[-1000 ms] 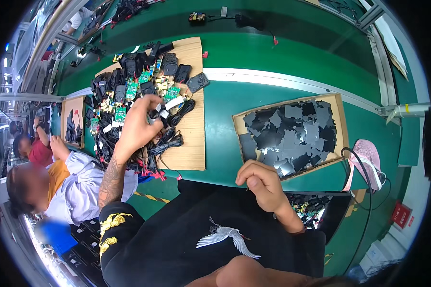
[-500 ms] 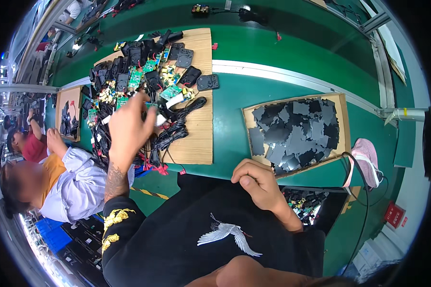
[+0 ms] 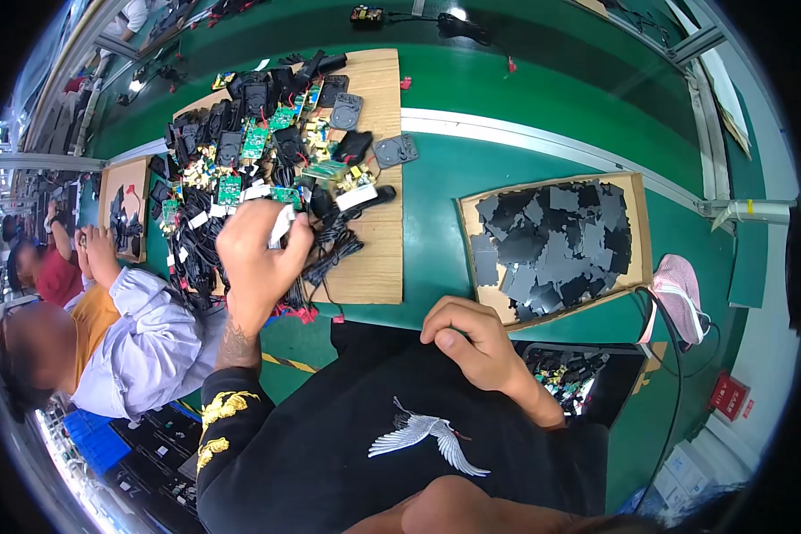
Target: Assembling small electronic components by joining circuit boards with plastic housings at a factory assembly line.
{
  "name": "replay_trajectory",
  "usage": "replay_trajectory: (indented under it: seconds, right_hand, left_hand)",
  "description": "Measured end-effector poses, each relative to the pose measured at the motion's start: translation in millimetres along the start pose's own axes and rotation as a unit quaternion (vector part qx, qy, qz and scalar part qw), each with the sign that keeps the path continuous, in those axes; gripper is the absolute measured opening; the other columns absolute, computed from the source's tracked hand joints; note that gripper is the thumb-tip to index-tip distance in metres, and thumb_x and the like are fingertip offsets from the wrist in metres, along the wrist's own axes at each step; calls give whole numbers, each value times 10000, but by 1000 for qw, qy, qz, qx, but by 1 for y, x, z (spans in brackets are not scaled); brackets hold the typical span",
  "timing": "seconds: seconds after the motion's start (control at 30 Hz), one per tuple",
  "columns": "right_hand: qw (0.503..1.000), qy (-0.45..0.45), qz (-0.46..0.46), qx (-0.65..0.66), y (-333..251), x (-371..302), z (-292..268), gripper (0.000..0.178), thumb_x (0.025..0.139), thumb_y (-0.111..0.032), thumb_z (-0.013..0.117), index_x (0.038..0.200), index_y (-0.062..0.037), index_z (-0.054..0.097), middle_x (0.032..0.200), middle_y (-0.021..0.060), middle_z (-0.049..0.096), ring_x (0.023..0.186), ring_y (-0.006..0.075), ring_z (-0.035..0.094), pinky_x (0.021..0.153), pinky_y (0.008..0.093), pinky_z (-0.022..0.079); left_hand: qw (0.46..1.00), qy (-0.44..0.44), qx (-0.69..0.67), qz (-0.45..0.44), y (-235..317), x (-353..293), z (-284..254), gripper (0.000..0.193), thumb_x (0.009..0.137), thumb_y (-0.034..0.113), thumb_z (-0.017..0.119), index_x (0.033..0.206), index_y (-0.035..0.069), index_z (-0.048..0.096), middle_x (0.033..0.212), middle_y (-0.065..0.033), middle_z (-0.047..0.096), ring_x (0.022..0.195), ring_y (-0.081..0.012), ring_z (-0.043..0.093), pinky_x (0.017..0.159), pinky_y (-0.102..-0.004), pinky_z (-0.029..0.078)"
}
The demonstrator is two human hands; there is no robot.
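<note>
My left hand (image 3: 262,254) is over the near side of a heap of power adapter parts, its thumb and forefinger pinched on a small white piece (image 3: 282,226). Whether this piece is joined to a cable is hidden by the hand. Around it lie green circuit boards (image 3: 254,142), black plastic housings (image 3: 230,147) and bundled black cables (image 3: 331,254). Another white piece (image 3: 357,198) lies across a black part to the right. My right hand (image 3: 476,343) is held by the table's front edge, fingers curled in and nothing visible in them.
The heap lies on a cardboard sheet (image 3: 378,258). To the right stands a shallow cardboard box (image 3: 641,214) holding dark grey sheet pieces (image 3: 556,245). A pink and white cap-like item (image 3: 679,294) and a black cable are beside it. A co-worker (image 3: 142,347) sits at the left.
My left hand has drawn back toward me, now with the white piece in its pinch. A circuit board and a white piece in the heap have shifted. My right hand has barely moved.
</note>
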State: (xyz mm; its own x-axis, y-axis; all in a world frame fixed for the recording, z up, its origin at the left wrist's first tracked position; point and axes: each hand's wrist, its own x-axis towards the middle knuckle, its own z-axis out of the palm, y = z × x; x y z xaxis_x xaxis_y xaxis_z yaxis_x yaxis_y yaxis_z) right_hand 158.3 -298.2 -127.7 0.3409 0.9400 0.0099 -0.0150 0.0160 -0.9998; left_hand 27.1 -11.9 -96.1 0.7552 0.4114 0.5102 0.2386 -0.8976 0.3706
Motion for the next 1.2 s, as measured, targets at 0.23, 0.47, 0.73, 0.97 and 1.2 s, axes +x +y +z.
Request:
replay_trajectory:
  seconds: [0.23,0.47,0.73,0.97,1.2]
  right_hand:
    - [1000,-14,11,3,-2,8,8,182,1008,-161,638,963,13,669,915,119,679,866,279,658,806,358,512]
    - [994,79,-51,-54,5,18,17,354,919,-293,780,1035,7,635,1085,131,647,953,243,640,888,350,497]
    - [951,87,-108,-275,9,34,17,383,837,-264,847,1022,21,669,1254,163,585,1140,345,573,984,416,461]
    - [990,144,4,-1,1,37,19,367,1045,-271,633,890,45,739,1090,152,650,987,253,653,932,369,488]
    - [983,138,-48,109,6,41,14,518,1109,-410,519,902,33,690,1006,161,678,974,250,649,918,389,489]
  left_hand:
    - [974,4,-205,96,47,-31,2,180,806,97,833,816,73,655,770,-66,731,662,-226,696,587,-336,537]
    - [967,-16,-161,199,74,-52,39,214,766,100,876,901,68,713,928,-51,739,744,-234,704,618,-337,539]
    - [973,-81,-133,169,70,-50,26,286,732,125,773,1015,93,754,1037,-30,697,944,-228,666,731,-364,539]
    - [971,-20,-236,15,44,-56,27,353,734,60,766,1063,42,638,1059,-152,682,903,-368,668,767,-458,536]
    - [927,-197,-286,-140,53,-78,50,358,866,133,792,1143,14,599,1071,-143,631,928,-319,614,815,-362,496]
